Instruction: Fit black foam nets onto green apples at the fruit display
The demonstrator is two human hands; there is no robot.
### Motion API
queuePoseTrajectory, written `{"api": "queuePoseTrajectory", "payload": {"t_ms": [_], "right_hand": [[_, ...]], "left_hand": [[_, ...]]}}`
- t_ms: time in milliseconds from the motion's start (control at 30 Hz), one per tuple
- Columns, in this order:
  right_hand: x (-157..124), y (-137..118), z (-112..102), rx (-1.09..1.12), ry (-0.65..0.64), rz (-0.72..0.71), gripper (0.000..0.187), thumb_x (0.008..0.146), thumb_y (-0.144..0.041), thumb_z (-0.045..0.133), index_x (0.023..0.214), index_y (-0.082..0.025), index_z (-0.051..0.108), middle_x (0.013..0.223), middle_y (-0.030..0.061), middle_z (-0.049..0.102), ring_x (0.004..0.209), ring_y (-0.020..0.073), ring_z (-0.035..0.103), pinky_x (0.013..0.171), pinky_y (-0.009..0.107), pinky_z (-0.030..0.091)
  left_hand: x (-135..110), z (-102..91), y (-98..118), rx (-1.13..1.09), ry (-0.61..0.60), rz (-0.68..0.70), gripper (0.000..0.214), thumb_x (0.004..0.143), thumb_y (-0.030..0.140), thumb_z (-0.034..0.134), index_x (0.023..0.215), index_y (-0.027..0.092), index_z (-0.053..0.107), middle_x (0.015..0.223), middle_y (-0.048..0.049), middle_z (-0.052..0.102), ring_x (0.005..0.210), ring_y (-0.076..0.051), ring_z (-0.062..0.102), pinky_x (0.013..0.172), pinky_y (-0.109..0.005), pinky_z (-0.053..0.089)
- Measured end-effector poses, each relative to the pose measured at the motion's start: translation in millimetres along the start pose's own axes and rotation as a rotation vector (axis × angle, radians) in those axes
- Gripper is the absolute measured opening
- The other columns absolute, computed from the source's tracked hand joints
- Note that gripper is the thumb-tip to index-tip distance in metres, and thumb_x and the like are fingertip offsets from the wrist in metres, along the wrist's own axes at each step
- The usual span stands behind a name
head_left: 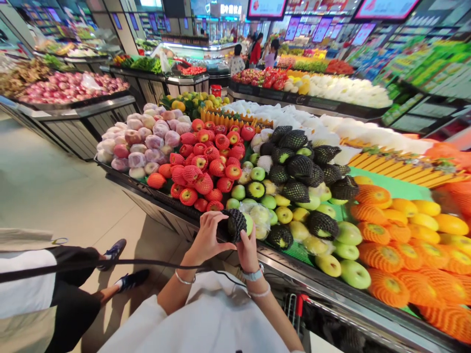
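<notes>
Both my hands hold one green apple (248,224) that is partly covered by a black foam net (233,224). My left hand (208,238) grips the net from the left, fingers curled over its top. My right hand (248,250) cups the apple from below. The apple is just above the front rim of the fruit display (294,272). Right behind it lie more green apples (348,234), some bare, some in black nets (294,166).
Red apples in red nets (206,166) lie to the left, pink wrapped fruit (142,142) beyond them, oranges in orange nets (390,255) to the right. A person in dark trousers and sneakers (114,252) stands on my left. A red cart handle (300,306) shows below.
</notes>
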State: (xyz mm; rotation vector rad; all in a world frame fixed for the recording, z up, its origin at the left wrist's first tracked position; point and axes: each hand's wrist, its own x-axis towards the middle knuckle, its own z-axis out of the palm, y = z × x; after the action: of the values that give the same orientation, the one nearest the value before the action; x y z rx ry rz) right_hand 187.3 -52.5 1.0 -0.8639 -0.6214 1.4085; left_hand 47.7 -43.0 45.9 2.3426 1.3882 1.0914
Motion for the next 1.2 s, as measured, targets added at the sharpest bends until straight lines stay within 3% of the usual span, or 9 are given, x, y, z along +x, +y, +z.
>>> {"api": "queuePoseTrajectory", "payload": {"t_ms": [133,267,567,867,1067,1200], "right_hand": [[-1,0,-2,-0.036,-0.027,-0.022,0.069,0.076,-0.034,0.064,0.137,-0.025,0.032,0.135,0.0065,0.050,0.121,0.0225,0.050,0.109,0.046,0.032],[1,0,-6,-0.120,-0.054,-0.070,0.070,0.077,-0.034,0.064,0.138,-0.026,0.031,0.135,0.0058,0.050,0.120,0.0217,0.050,0.110,0.045,0.031],[4,-11,-2,-0.287,-0.070,-0.129,0.073,0.073,-0.034,0.069,0.136,-0.023,0.034,0.138,0.0073,0.045,0.121,0.0221,0.048,0.108,0.040,0.035],[3,-9,0,-0.309,-0.064,-0.113,0.071,0.074,-0.035,0.068,0.136,-0.023,0.035,0.134,0.0070,0.048,0.119,0.0220,0.048,0.110,0.042,0.032],[5,-2,4,-0.361,-0.058,-0.168,0.070,0.073,-0.035,0.070,0.134,-0.023,0.038,0.136,0.0064,0.045,0.123,0.0232,0.046,0.111,0.041,0.029],[8,-2,3,-0.327,-0.075,-0.143,0.062,0.075,-0.038,0.068,0.130,-0.023,0.043,0.132,0.0057,0.051,0.118,0.0228,0.051,0.108,0.039,0.035]], "left_hand": [[-1,-4.2,5,0.074,-0.075,-0.056,0.058,0.074,0.046,0.066,0.120,0.016,0.048,0.114,-0.0128,0.049,0.108,-0.028,0.043,0.097,-0.045,0.035],[1,-9.5,5,0.107,-0.105,-0.026,0.037,0.081,0.029,0.056,0.116,0.016,0.051,0.116,-0.0124,0.050,0.111,-0.026,0.043,0.098,-0.044,0.035],[-1,-0.5,-2,0.100,-0.124,0.112,0.061,0.075,0.019,0.055,0.132,0.015,0.036,0.128,-0.0172,0.045,0.121,-0.031,0.042,0.100,-0.049,0.037],[-10,5.6,-4,0.124,-0.161,0.029,0.062,0.068,0.012,0.057,0.127,0.013,0.037,0.126,-0.0188,0.043,0.119,-0.032,0.043,0.100,-0.053,0.040],[-15,25.1,-19,0.103,-0.061,0.060,0.073,0.062,0.017,0.062,0.128,0.010,0.031,0.121,-0.0205,0.046,0.117,-0.035,0.045,0.095,-0.056,0.043],[-14,28.3,-28,0.136,-0.035,0.014,0.072,0.058,0.021,0.067,0.124,0.013,0.039,0.120,-0.0188,0.050,0.109,-0.036,0.049,0.091,-0.057,0.043]]}}
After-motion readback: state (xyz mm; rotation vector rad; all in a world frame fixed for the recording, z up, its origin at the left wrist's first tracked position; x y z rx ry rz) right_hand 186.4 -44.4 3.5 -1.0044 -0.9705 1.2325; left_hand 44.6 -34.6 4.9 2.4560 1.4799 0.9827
